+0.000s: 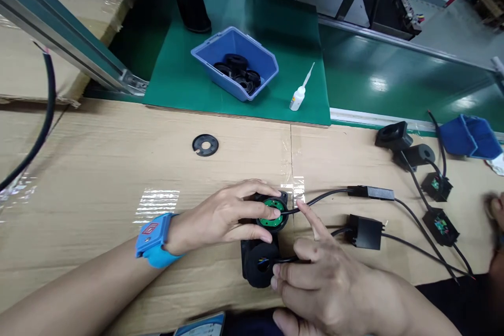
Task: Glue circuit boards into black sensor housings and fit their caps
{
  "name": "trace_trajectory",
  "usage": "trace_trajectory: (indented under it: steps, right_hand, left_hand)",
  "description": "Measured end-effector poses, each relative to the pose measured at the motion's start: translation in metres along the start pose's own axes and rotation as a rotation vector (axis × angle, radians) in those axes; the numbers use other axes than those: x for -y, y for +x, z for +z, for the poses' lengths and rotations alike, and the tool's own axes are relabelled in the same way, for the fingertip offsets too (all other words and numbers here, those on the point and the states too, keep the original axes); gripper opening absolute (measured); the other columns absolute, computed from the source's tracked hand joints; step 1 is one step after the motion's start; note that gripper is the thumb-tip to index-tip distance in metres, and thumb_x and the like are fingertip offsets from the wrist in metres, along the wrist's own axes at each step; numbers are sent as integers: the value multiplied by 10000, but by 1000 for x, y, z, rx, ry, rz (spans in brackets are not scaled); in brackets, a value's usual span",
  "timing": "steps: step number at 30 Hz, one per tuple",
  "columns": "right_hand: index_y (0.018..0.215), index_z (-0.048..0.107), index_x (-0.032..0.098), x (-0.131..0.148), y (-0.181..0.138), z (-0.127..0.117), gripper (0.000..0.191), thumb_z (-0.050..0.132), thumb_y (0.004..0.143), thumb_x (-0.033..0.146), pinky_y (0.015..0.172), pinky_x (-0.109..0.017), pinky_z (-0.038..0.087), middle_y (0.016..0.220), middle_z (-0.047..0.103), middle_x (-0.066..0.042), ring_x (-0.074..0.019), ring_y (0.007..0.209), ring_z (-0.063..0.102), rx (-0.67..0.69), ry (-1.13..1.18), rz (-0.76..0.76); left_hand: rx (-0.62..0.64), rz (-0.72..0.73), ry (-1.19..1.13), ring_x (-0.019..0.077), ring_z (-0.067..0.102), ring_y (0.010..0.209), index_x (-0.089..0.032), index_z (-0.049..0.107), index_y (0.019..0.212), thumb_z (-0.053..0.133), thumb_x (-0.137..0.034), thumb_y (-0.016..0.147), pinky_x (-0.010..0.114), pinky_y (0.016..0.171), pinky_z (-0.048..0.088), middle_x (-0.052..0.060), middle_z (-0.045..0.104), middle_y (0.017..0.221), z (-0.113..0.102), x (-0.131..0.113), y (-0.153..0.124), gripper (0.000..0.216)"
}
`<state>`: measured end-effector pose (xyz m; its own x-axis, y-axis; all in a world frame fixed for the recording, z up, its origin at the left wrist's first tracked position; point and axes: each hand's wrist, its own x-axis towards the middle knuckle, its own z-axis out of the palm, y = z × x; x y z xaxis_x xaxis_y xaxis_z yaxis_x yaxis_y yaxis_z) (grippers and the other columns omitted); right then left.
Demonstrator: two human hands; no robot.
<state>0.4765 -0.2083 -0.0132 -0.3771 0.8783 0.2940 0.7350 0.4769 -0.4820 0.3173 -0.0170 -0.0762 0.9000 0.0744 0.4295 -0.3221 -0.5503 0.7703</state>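
My left hand (236, 210) curls around a round black housing with a green circuit board (270, 224) set inside. Its index fingertip presses where a black cable (325, 197) meets the board. My right hand (325, 278) has its index finger stretched out against that cable. The other fingers are bent beside a second black housing (258, 268), fingertips at its edge, with the thumb apart below. Coloured wires show inside this second housing, and its cable passes partly hidden behind my right hand.
A notched black disc (210, 150) lies on the cardboard. Behind stand a blue bin (236, 89) of black rings and a white dropper bottle (297, 98). Cabled black boxes (365, 232) and another blue bin (470, 136) are at right. Another person's hand (498, 210) shows at the right edge.
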Motion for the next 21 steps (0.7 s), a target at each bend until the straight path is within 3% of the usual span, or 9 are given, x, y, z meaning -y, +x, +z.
trace_trajectory:
  steps: [5, 13, 17, 19, 21]
  right_hand:
    - [880, 746, 161, -2, 3, -1, 163, 675, 922, 302, 1277, -563, 183, 846, 720, 66, -120, 672, 468, -17, -23, 0]
    - [872, 749, 174, -3, 0, 0, 162, 657, 932, 293, 1277, -601, 180, 892, 729, 86, -112, 661, 463, -4, -44, -6]
    - [867, 741, 169, -1, -2, 3, 158, 665, 930, 292, 1283, -583, 182, 877, 729, 75, -115, 669, 483, -39, -30, -2]
    - [851, 725, 168, 1, -3, 4, 148, 668, 934, 276, 1289, -572, 175, 869, 726, 74, -115, 687, 505, -48, -13, 26]
    - [830, 702, 166, 3, -4, 6, 143, 659, 939, 248, 1293, -557, 181, 856, 718, 71, -113, 700, 518, -54, 15, 60]
  left_hand:
    - [-20, -39, 33, 221, 584, 1260, -160, 639, 1173, 732, -284, 898, 324, 1034, 546, 126, 576, 1302, 4, -2, -5, 315]
    - [-39, -103, 65, 195, 582, 1267, -194, 602, 1215, 706, -313, 920, 300, 1036, 543, 103, 549, 1357, 10, -11, -6, 334]
    - [-101, -160, 255, 189, 543, 1302, -217, 543, 1351, 620, -511, 950, 309, 1106, 481, 87, 555, 1365, -28, -17, -4, 503]
    - [-223, -280, 499, 207, 548, 1274, -190, 511, 1375, 596, -445, 996, 356, 1114, 457, 86, 578, 1326, -61, -17, -6, 465]
    - [-237, -357, 733, 221, 574, 1217, -165, 534, 1351, 587, -372, 1011, 375, 1070, 474, 81, 595, 1295, -91, -14, -10, 402]
